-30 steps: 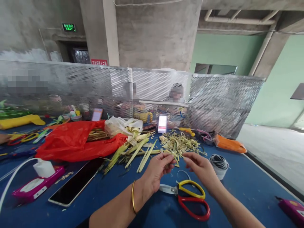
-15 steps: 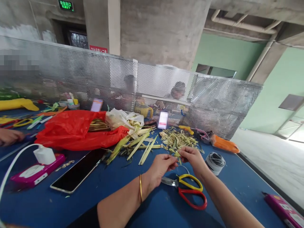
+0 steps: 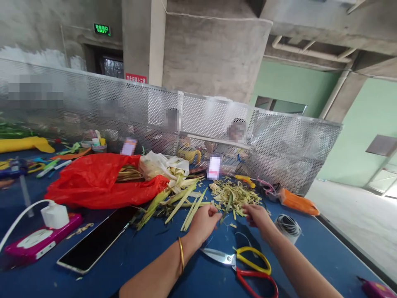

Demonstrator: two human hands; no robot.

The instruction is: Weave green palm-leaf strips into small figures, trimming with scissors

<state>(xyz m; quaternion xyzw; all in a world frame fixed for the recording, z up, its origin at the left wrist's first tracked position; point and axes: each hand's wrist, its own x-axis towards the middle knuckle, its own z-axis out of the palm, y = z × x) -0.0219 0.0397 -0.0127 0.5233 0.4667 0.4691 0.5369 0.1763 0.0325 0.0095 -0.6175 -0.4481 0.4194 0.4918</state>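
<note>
My left hand (image 3: 203, 225), a gold bangle at its wrist, is closed with thumb and fingers together. A narrow green leaf strip (image 3: 228, 207) rises from its fingertips. My right hand (image 3: 258, 220) is a short way to the right, fingers loosely bent and apart, nothing visible in them. Just beyond both hands lies a heap of pale shredded leaf scraps (image 3: 237, 194). Below the hands rest scissors (image 3: 231, 258) with one yellow and one red handle, blades pointing left. Long pale-green husk strips (image 3: 181, 203) lie to the left of my left hand.
A red plastic bag (image 3: 93, 182) lies left, with a black phone (image 3: 97, 240) and a purple power strip (image 3: 40, 242) nearer. A grey wire coil (image 3: 288, 229) and orange packet (image 3: 298, 201) stand right. A perforated metal screen (image 3: 214, 111) crosses the back.
My hands, together at the strip before, have moved apart, the right one going right. Its fingers have loosened. The camera view has tilted up slightly. The person's hand at far left has mostly left view.
</note>
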